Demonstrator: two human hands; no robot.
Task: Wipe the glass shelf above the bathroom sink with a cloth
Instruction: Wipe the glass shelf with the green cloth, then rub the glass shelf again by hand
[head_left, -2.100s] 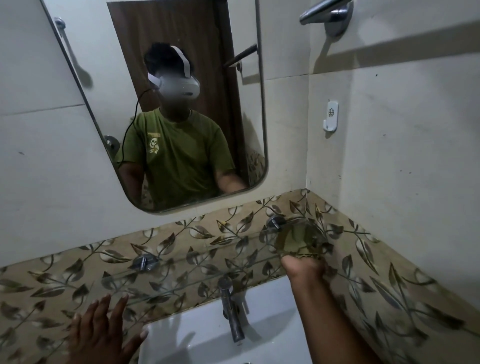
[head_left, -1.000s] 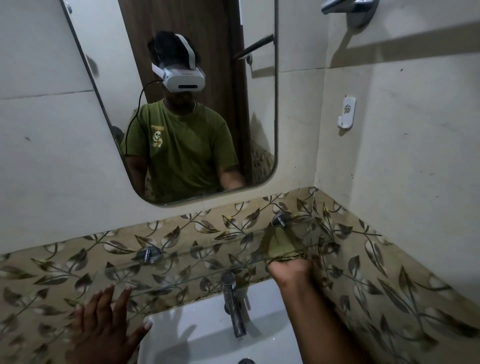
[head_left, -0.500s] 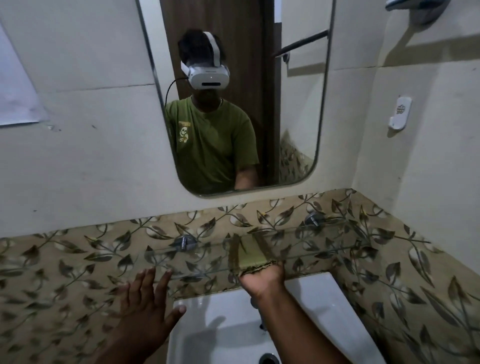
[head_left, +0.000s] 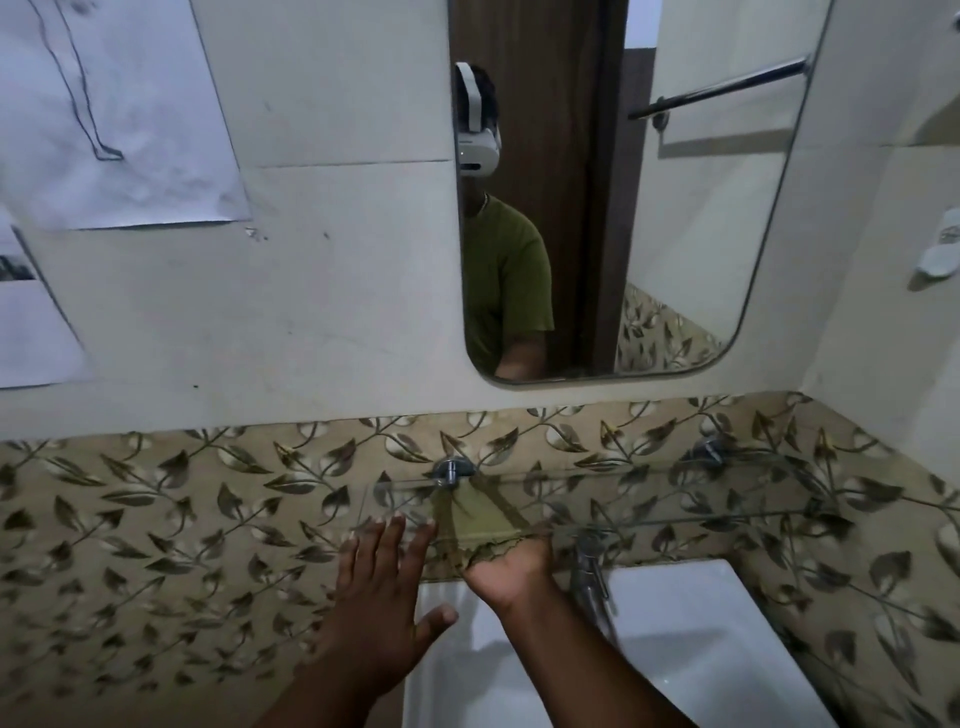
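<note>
A clear glass shelf (head_left: 675, 499) runs along the leaf-patterned tile band above the sink, held by chrome brackets. An olive-green cloth (head_left: 483, 514) lies flat on the shelf near its left end, seen through the glass. My right hand (head_left: 511, 571) reaches up from below the front edge and presses the cloth onto the shelf; its fingers are hidden behind the cloth. My left hand (head_left: 384, 582) is spread flat with fingers apart, its fingertips touching the shelf's left front corner.
A white sink (head_left: 675, 649) sits under the shelf with a chrome tap (head_left: 589, 571) just right of my right wrist. A mirror (head_left: 623, 208) hangs above. The side wall (head_left: 893, 312) closes the right end. Paper sheets (head_left: 114, 114) hang at upper left.
My right hand has slid the cloth leftward along the shelf, from its right end to near the left bracket. The view has panned left, and my left hand has come up to the shelf's left corner.
</note>
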